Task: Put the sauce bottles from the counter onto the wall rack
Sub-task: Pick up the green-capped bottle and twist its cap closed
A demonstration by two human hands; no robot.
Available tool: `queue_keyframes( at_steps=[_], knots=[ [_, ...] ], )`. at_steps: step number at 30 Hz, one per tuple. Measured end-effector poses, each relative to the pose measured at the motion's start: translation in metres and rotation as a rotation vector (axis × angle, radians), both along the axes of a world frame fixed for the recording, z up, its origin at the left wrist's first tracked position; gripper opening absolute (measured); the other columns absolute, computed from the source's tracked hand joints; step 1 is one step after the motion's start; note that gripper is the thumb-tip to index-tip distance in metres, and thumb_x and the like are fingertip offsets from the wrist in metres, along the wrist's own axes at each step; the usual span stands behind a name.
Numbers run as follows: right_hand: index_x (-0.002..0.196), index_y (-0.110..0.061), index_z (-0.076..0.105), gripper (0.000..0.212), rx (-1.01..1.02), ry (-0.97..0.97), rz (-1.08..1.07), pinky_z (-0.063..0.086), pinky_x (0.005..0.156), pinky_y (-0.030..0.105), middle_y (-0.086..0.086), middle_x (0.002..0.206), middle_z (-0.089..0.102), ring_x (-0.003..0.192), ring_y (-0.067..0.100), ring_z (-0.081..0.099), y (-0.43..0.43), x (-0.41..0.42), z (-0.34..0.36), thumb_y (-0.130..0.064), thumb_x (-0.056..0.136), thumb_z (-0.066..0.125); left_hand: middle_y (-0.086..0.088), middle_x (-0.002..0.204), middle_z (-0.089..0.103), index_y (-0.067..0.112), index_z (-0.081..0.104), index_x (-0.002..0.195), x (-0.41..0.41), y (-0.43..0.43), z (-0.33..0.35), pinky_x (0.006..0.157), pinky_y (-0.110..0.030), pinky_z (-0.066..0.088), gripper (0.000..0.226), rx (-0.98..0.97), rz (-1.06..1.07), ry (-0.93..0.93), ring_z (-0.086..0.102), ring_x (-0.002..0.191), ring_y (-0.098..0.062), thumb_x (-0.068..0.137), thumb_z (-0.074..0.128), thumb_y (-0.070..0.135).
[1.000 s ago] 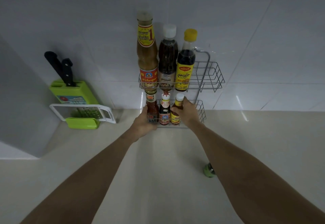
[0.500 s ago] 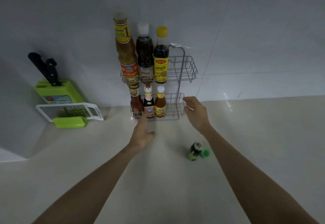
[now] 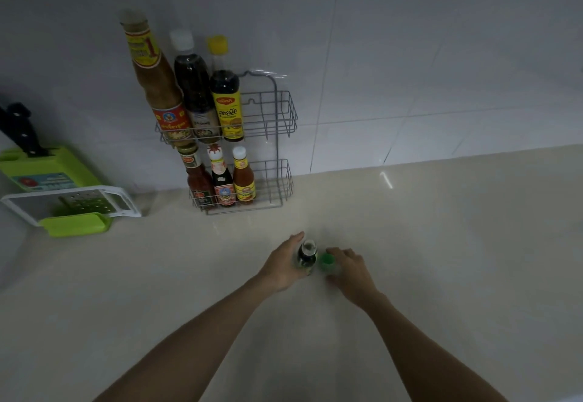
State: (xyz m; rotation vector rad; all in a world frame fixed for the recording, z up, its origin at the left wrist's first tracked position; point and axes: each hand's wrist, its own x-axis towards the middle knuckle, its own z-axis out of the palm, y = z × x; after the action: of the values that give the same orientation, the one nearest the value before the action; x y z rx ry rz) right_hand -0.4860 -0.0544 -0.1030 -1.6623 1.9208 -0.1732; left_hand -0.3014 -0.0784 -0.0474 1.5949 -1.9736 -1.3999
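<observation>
A small dark sauce bottle point(image 3: 306, 256) stands uncapped on the counter, and my left hand point(image 3: 284, 264) curls around its left side. Its green cap point(image 3: 326, 261) lies just to the right, under the fingertips of my right hand point(image 3: 350, 270). The wire wall rack point(image 3: 277, 124) hangs above and to the left. Three tall bottles point(image 3: 195, 92) fill the left of its upper shelf. Three small bottles point(image 3: 222, 177) stand in the lower shelf. The right part of both shelves holds nothing.
A green knife block point(image 3: 44, 168) with black-handled knives and a white-framed grater point(image 3: 72, 203) sit at the left by the wall. The beige counter point(image 3: 441, 244) stretches to the right, with the tiled wall behind it.
Both hands drew back from the rack's lower shelf and came down to the counter. The left hand closed around the small dark bottle; the right reached the green cap.
</observation>
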Motion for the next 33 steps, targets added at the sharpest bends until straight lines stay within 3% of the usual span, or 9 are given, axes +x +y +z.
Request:
queue_keyframes(
  at_steps=[4,7,10,13,15,19,25,29,33],
  knots=[
    [0.128,-0.018,0.05,0.049,-0.072,0.043,-0.038,0.043,0.091,0.037,0.011,0.126,0.052,0.118,0.035,0.044,-0.009,-0.001,-0.009,-0.025,0.082,0.068,-0.006,0.134,0.057,0.013,0.051,0.132,-0.011,-0.009,-0.011,0.091,-0.021,0.037,0.059,-0.024,0.046,-0.017,0.051,0.125,-0.024,0.078,0.074,0.011],
    [0.115,-0.014,0.054,0.039,-0.111,0.03,-0.051,0.044,0.084,0.038,0.011,0.117,0.056,0.111,0.035,0.048,-0.016,-0.005,-0.013,-0.027,0.081,0.069,-0.005,0.113,0.065,0.012,0.058,0.116,-0.012,-0.01,-0.02,0.078,-0.022,0.04,0.044,-0.036,0.06,-0.005,0.058,0.107,-0.024,0.075,0.074,0.011],
    [0.095,-0.011,0.053,0.031,-0.178,-0.138,-0.132,0.043,0.069,0.035,0.01,0.097,0.065,0.091,0.033,0.058,-0.017,-0.007,-0.013,-0.022,0.075,0.074,-0.005,0.103,0.065,0.012,0.058,0.108,-0.011,-0.007,-0.024,0.078,-0.026,0.043,0.036,-0.059,0.07,0.046,0.06,0.1,-0.026,0.074,0.072,0.011],
    [0.084,-0.011,0.047,0.03,-0.221,-0.299,-0.196,0.042,0.056,0.026,0.004,0.078,0.066,0.067,0.018,0.059,-0.016,-0.009,0.004,-0.017,0.074,0.075,-0.006,0.101,0.066,0.014,0.061,0.103,-0.004,-0.003,-0.022,0.079,-0.028,0.045,0.034,-0.107,0.134,0.076,0.06,0.097,-0.023,0.072,0.073,0.014],
    [0.083,-0.013,0.047,0.031,-0.283,-0.318,-0.118,0.044,0.055,0.027,0.003,0.074,0.065,0.062,0.017,0.059,-0.02,-0.009,0.023,-0.014,0.07,0.076,-0.005,0.1,0.065,0.02,0.064,0.101,0.003,-0.001,-0.019,0.077,-0.022,0.044,0.034,-0.134,0.212,0.112,0.061,0.095,-0.019,0.069,0.075,0.016],
    [0.09,-0.01,0.057,0.03,-0.399,-0.352,0.199,0.056,0.07,0.03,0.006,0.088,0.064,0.073,0.019,0.063,-0.037,0.0,0.077,-0.005,0.068,0.076,-0.004,0.095,0.058,0.024,0.068,0.104,0.02,-0.002,-0.009,0.073,-0.012,0.042,0.04,-0.179,0.276,0.117,0.06,0.089,-0.016,0.066,0.078,0.016],
    [0.105,-0.009,0.063,0.033,-0.461,-0.13,0.68,0.056,0.076,0.033,0.006,0.107,0.058,0.077,0.017,0.064,-0.053,0.027,0.145,-0.001,0.075,0.072,-0.006,0.094,0.056,0.026,0.07,0.108,0.04,0.005,0.022,0.069,-0.011,0.042,0.045,-0.186,0.315,0.135,0.061,0.088,-0.017,0.065,0.08,0.018],
    [0.113,-0.012,0.067,0.034,-0.402,-0.05,0.831,0.054,0.08,0.031,0.007,0.106,0.067,0.085,0.016,0.063,-0.053,0.043,0.177,-0.003,0.08,0.073,0.002,0.091,0.054,0.028,0.069,0.108,0.049,0.011,0.044,0.081,-0.027,0.048,0.046,-0.125,0.298,0.207,0.061,0.093,-0.02,0.064,0.082,0.021],
    [0.114,-0.012,0.069,0.038,-0.352,-0.038,0.896,0.052,0.083,0.024,0.006,0.106,0.068,0.095,0.015,0.062,-0.05,0.053,0.205,-0.002,0.078,0.075,-0.002,0.102,0.07,0.027,0.071,0.105,0.059,0.02,0.059,0.089,-0.035,0.053,0.043,-0.037,0.274,0.299,0.066,0.098,-0.022,0.064,0.083,0.02]
  ],
)
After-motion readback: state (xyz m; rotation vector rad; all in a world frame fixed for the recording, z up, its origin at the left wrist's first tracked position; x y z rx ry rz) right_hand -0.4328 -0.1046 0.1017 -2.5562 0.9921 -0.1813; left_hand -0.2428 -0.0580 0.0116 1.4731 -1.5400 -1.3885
